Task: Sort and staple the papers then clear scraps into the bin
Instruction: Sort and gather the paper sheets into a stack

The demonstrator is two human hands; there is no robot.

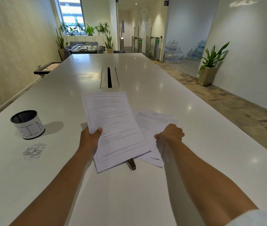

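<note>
Left hand: the left hand (pixel 90 137) reaches in from the near left, forearm stretched out, thumb lying on top of a white printed sheet of paper (pixel 113 126) and pinching its left edge against fingers hidden beneath; the sheet tilts up off the table.
Right hand: the right hand (pixel 170 136) comes in from the near right, knuckles up, fingers curled tight and pinching the near edge of the loose white papers (pixel 152 123) that lie fanned to the right.
Stapler: a dark, metal-tipped stapler (pixel 131 163) pokes out from under the held sheet's near edge, between the two forearms.
Scraps: a small heap of pale torn paper scraps (pixel 34 150) lies on the near left, just beside the bin.
Bin: a round black can wrapped in white paper marked BIN (pixel 28 124) stands upright, left of the left hand and apart from it.
Table: the long glossy white table (pixel 145 70) runs far ahead; its left edge lies close to the wall, its right edge borders the floor.
Slot: a dark cable slot (pixel 109 77) sits in the middle, beyond the papers.
</note>
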